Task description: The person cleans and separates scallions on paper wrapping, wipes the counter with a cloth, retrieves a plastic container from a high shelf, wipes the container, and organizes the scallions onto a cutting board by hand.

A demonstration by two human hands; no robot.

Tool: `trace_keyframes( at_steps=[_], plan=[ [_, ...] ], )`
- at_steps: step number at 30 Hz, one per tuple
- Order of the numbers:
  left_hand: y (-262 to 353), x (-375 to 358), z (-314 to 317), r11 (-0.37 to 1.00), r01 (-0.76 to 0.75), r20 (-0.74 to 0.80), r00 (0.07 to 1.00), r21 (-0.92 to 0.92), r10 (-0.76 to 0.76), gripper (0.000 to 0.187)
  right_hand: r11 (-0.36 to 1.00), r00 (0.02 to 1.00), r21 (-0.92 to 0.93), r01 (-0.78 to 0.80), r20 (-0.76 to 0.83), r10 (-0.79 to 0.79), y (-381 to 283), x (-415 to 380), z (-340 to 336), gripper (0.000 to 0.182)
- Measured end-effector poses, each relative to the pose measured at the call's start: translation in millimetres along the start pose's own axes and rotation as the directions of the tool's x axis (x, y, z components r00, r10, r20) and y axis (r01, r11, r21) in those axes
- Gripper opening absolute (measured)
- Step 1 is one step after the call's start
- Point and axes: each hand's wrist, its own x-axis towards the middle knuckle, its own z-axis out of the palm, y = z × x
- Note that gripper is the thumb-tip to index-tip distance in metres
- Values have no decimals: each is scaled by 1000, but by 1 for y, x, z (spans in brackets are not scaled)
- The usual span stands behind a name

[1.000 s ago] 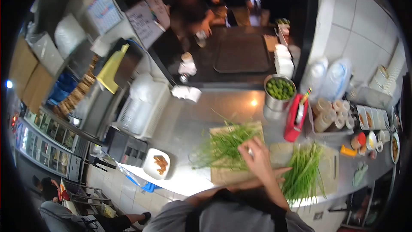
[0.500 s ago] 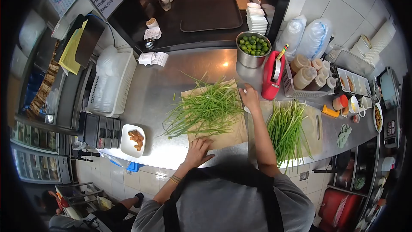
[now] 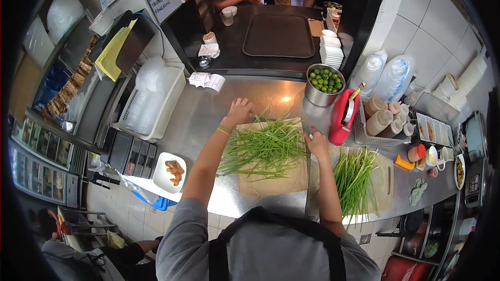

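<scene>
Thin green stalks, which look like garlic chives [image 3: 268, 145], lie loosely spread on a sheet of brown paper [image 3: 273, 184] on the steel counter. My left hand [image 3: 240, 112] is at the far left corner of the pile, fingers stretched out and apart. At the paper's right side my right hand [image 3: 316, 144] is closed, with a small white piece showing at its fingers; what it is I cannot make out. A second bunch of green stalks [image 3: 355, 179] lies on a pale cutting board [image 3: 384, 177] to the right, its ends hanging over the counter's front edge.
A pot of green citrus fruits [image 3: 324, 86], a red tape dispenser [image 3: 341, 117] and a basket of sauce bottles [image 3: 383, 119] stand at the back right. At left are a white bowl of brown food pieces [image 3: 171, 171] and a basket of plastic containers [image 3: 153, 99]. People stand beyond the counter.
My left hand has moved from the paper's near edge to the far left corner of the pile. My right hand stays by the paper's right side. The camera view has shifted.
</scene>
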Motion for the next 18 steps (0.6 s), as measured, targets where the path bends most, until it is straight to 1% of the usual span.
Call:
trace_keyframes(
  at_steps=[1, 3, 4, 6, 8, 9, 10, 11, 13, 15, 16, 18],
  plan=[
    [-3, 3, -1, 1000, -4, 62, 998, -13, 5, 19, 1000, 1000, 7, 7, -1, -7, 1, 2, 0, 48],
    [-5, -1, -4, 983, 3, 72, 997, -183, 11, 6, 1000, 1000, 23, 5, 0, -5, 5, 1, 0, 47],
    [0, 0, -11, 963, 4, 73, 997, -268, 16, 5, 1000, 998, 17, 17, -54, -16, 2, -2, -3, 46],
    [22, -20, -22, 949, 77, 46, 997, -307, -66, 4, 999, 985, 7, 52, -162, -50, -15, -6, -6, 43],
    [47, -55, -28, 946, 6, 26, 1000, -324, 3, 3, 993, 984, -1, 115, -139, -114, -45, -9, -10, 42],
    [64, -73, -26, 936, -50, -32, 999, -350, 41, 4, 990, 983, -7, 138, -118, -138, -57, -15, -6, 42],
    [79, -87, -25, 921, -106, -91, 993, -375, 78, 6, 958, 956, -81, 275, -82, -282, -67, -20, 3, 44],
    [89, -95, -27, 944, -118, -135, 988, -309, 79, 8, 900, 907, -148, 410, -38, -419, -78, -24, 12, 45],
    [106, -111, -31, 976, -128, -218, 972, -174, 89, 12, 811, 814, -103, 576, -14, -580, -97, -34, 35, 44],
    [92, -121, -43, 950, -59, -115, 993, -307, 24, 16, 776, 813, -247, 581, 131, -567, -86, -35, 72, 42],
    [77, -122, -46, 929, -35, -71, 997, -368, 9, 18, 758, 805, -276, 591, 136, -578, -81, -34, 82, 43],
    [35, -124, -15, 862, 160, -91, 969, -482, -231, 26, 721, 794, -345, 600, 145, -591, -69, -33, 90, 44]
  ],
)
